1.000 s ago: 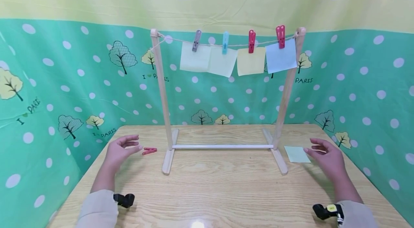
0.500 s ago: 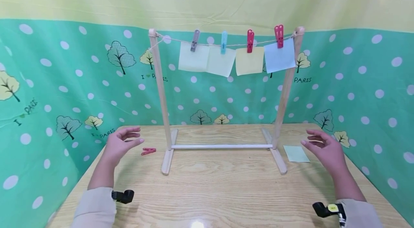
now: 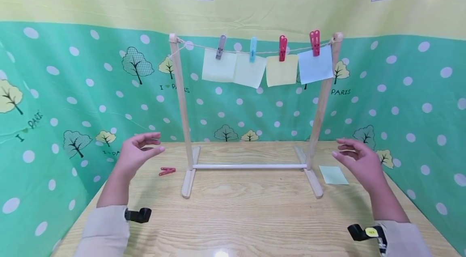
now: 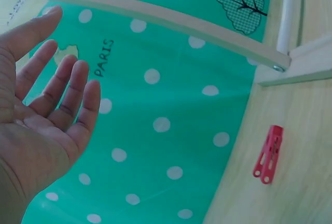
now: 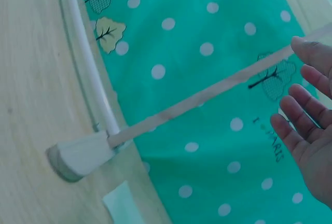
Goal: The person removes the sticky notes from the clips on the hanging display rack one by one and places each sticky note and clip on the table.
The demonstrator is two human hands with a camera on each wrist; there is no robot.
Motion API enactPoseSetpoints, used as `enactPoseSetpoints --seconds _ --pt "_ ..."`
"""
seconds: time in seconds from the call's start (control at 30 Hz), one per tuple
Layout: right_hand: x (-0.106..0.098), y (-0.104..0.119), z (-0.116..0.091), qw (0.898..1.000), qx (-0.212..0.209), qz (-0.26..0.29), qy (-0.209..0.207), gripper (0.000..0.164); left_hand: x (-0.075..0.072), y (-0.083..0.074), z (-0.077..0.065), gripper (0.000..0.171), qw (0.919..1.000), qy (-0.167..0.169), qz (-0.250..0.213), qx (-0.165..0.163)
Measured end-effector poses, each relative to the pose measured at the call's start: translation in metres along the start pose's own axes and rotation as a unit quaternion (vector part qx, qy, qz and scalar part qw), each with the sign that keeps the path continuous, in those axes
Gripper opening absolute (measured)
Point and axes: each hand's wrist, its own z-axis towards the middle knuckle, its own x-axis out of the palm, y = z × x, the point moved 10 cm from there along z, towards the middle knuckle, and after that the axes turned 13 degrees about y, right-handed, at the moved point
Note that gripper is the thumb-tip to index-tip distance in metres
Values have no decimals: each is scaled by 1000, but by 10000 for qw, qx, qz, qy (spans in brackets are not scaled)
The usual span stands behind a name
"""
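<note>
My left hand (image 3: 136, 153) hangs in the air left of a wooden stand, fingers relaxed, holding nothing. Below it a red clothespin (image 3: 167, 171) lies on the table; the left wrist view shows this clothespin (image 4: 268, 154) beside the stand's foot. On the other side my right hand (image 3: 358, 160), loosely bent and holding nothing, is raised above a pale green paper square (image 3: 333, 175) on the table. From the stand's string hang two pale sheets (image 3: 219, 65), a yellow sheet (image 3: 282, 71) and a blue sheet (image 3: 315, 64), pinned by grey, light blue and red clothespins (image 3: 282, 48).
The stand has two wooden posts (image 3: 183, 107), flat feet (image 3: 308, 172) and a white crossbar (image 3: 251, 166) low down. It stands on a wood-grain table (image 3: 251, 216). A green dotted curtain (image 3: 240, 115) closes off the back and both sides.
Both hands have risen from near the tabletop, the right one also shifting inward, away from the paper square. Clothespin, paper square and hanging sheets stay in place.
</note>
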Motion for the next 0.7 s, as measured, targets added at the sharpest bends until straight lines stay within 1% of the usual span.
enactPoseSetpoints --seconds 0.13,0.23,0.3,0.53,0.7 --pt "4 17 4 9995 -306 -7 54 42 2 -14 4 53 9997 18 -89 217" --pt "6 27 7 9989 -455 -15 84 40 4 -23 7 51 9993 42 -103 345" --pt "8 31 9 9988 -488 0 108 39 6 -28 9 50 9991 75 -95 404" --pt "14 46 15 9961 -815 197 266 40 10 -44 15 48 9981 168 -37 585" --pt "17 55 21 9960 -790 146 390 42 13 -57 21 47 9967 224 -30 774"
